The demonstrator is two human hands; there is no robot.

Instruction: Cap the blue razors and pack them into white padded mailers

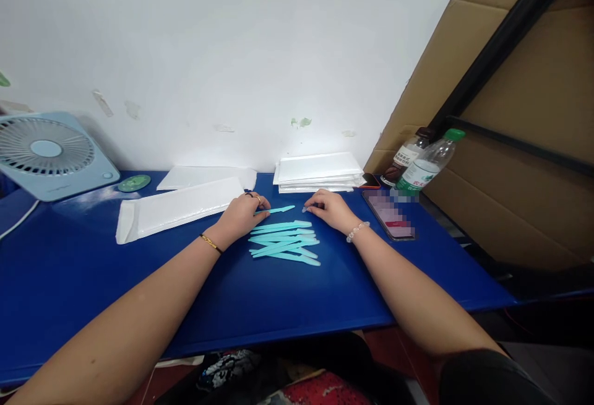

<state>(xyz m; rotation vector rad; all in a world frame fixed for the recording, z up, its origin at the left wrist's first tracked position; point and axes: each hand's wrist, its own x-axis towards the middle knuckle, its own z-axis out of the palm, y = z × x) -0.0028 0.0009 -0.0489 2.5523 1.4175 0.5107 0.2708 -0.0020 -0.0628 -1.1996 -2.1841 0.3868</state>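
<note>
The head view shows two hands at a blue tabletop (325, 300). The left hand (242, 214) pinches a thin blue-green stick (284, 209) between thumb and fingers, its tip pointing toward the right edge. The right hand (334, 211) pinches a small see-through piece (305, 209), near that tip but not touching it. A messy pile of blue-green sticks (283, 243) lies between the hands and the front edge, some crossing over others. White packets (318, 169) are stacked by the back edge. A long white envelope (180, 210) lies beside the left hand. A phone (387, 212) is near the right edge, and two bottles (423, 173) stand by the back right corner.
</note>
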